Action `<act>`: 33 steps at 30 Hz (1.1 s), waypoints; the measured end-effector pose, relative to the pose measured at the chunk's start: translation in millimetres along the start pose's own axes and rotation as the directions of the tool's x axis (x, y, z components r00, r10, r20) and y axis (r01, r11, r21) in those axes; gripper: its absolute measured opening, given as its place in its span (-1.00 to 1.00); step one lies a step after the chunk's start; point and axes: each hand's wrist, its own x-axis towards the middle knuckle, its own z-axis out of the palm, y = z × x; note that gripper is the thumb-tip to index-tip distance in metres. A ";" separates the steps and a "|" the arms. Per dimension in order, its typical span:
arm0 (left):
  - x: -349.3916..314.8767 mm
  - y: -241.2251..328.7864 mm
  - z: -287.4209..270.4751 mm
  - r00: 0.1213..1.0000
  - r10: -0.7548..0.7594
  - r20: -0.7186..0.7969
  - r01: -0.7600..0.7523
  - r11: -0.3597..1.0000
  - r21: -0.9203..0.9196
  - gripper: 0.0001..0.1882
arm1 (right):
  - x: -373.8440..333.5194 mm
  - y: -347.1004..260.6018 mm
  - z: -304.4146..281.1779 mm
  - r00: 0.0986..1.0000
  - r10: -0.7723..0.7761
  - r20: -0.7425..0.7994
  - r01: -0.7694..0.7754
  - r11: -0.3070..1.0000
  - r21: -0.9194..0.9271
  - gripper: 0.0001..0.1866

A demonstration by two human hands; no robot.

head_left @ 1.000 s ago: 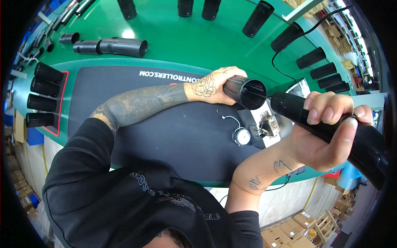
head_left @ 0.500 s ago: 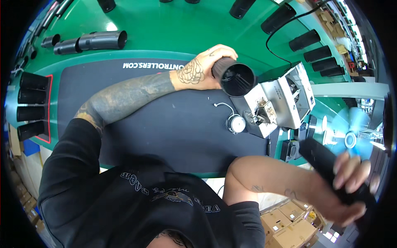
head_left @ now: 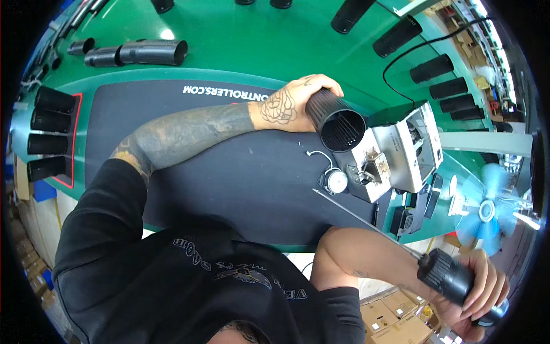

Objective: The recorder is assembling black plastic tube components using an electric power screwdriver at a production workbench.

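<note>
My left hand point(head_left: 286, 108) is closed around a black ribbed cylinder housing point(head_left: 331, 110), its hollow mouth tilted toward me. The housing is held up beside a silver metal machine, which looks like a screw feeder point(head_left: 405, 149). In my right hand point(head_left: 484, 289), out at the lower right, is a black electric screwdriver point(head_left: 446, 276). Its long thin bit slants up and left, with the tip over the dark mat. Close to the tip lies a small round speaker point(head_left: 335, 182) with a white wire and connector.
The dark mat point(head_left: 217, 178) lies on a green table point(head_left: 246, 46). Black cylinders point(head_left: 50, 143) stand at the left edge, and several more line the far right point(head_left: 432, 69). A blue fan point(head_left: 487, 210) is at the right. Cardboard boxes point(head_left: 395, 318) sit below the table.
The screwdriver has swung so that its bit now points toward the mat; it was blurred before. The left hand still grips the housing, whose mouth has tilted slightly. The whole view has shifted a little.
</note>
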 end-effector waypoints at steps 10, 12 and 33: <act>-2.3 0.3 -1.1 0.998 -0.053 -0.021 0.055 0.997 0.056 -0.33 | 5.3 49.5 -18.7 0.991 0.013 0.131 0.076 0.755 -0.652 -0.55; -0.9 0.8 -0.6 0.998 -0.061 -0.008 0.061 0.997 0.052 -0.34 | 6.9 67.5 -23.7 0.990 0.099 0.101 -0.007 0.748 -0.664 -0.62; -2.9 -3.8 -1.6 0.996 -0.081 -0.042 0.082 0.996 0.037 -0.35 | 12.0 89.9 -28.3 0.972 0.201 0.118 -0.054 0.688 -0.724 -0.70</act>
